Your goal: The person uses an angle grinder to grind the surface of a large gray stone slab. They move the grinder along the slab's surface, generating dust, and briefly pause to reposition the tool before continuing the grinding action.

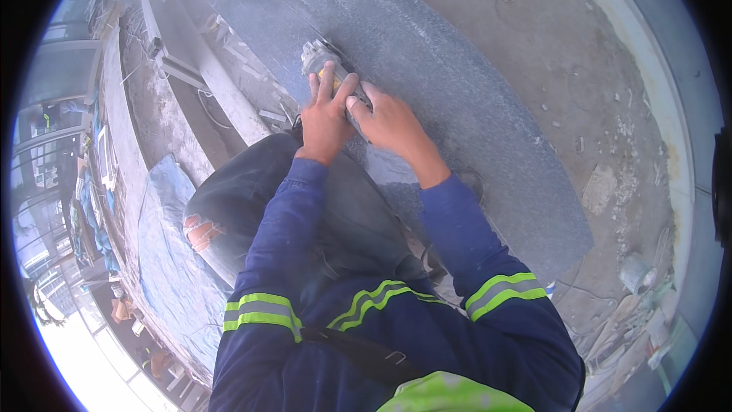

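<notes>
An angle grinder (319, 57) with a yellow and dark, dust-covered body lies along a long grey speckled slab (480, 137), its head and disc at the slab's surface toward the upper left. My left hand (325, 114) grips the grinder's front body, fingers curled over it. My right hand (385, 123) is closed on its rear part, thumb along the top, just right of the left one. Pale dust streaks the slab and a haze hangs around the tool. My bent left leg (252, 191), in torn dark trousers, is beside the slab below my hands.
Long boards (206, 84) and loose offcuts lie left of the slab, with a blue tarp (171, 229) below them. On the right are a dusty concrete floor (564, 69) with rubble, a whitish bucket (637, 275) and a curved edge. Railings and glazing (49, 175) line the far left.
</notes>
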{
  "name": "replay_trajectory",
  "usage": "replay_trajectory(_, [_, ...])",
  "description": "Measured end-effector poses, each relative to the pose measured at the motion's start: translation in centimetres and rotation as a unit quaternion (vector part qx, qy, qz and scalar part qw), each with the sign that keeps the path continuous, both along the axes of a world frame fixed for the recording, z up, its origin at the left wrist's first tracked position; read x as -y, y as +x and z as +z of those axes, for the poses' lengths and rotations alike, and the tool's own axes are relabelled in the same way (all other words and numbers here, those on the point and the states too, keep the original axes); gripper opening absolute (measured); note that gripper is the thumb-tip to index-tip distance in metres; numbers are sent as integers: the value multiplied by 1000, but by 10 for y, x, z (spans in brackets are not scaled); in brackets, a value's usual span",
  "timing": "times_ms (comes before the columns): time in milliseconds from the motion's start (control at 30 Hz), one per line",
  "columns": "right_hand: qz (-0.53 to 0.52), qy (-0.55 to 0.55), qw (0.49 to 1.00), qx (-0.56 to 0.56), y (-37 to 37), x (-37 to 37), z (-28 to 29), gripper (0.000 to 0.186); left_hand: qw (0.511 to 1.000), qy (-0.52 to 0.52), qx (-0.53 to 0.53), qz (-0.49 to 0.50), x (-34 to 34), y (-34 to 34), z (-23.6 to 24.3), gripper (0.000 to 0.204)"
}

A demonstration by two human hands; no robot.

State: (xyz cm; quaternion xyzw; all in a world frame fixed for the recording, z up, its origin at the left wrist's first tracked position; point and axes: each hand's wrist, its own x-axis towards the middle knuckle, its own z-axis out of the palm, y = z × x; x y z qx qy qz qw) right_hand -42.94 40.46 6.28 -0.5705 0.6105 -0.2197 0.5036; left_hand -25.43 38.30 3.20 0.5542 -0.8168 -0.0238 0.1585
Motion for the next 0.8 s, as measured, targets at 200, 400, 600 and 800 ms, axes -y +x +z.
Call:
replay_trajectory(200, [0, -18, 1000, -13, -1, -7, -4, 73, 1000, -5, -23, 16, -8, -2, -9, 72])
replay_trajectory(400, [-6, 35, 999, 36, 0, 5, 9, 71, 1000, 0, 13, 4, 4, -1, 1, 73])
replay_trajectory(600, [14, 38, 999, -7, -8, -12, 20, 72, 1000, 0, 4, 11, -14, -4, 1, 75])
replay_trajectory(800, [-2, 45, 998, 32, 0, 7, 6, 74, 1000, -13, 22, -2, 7, -3, 2, 76])
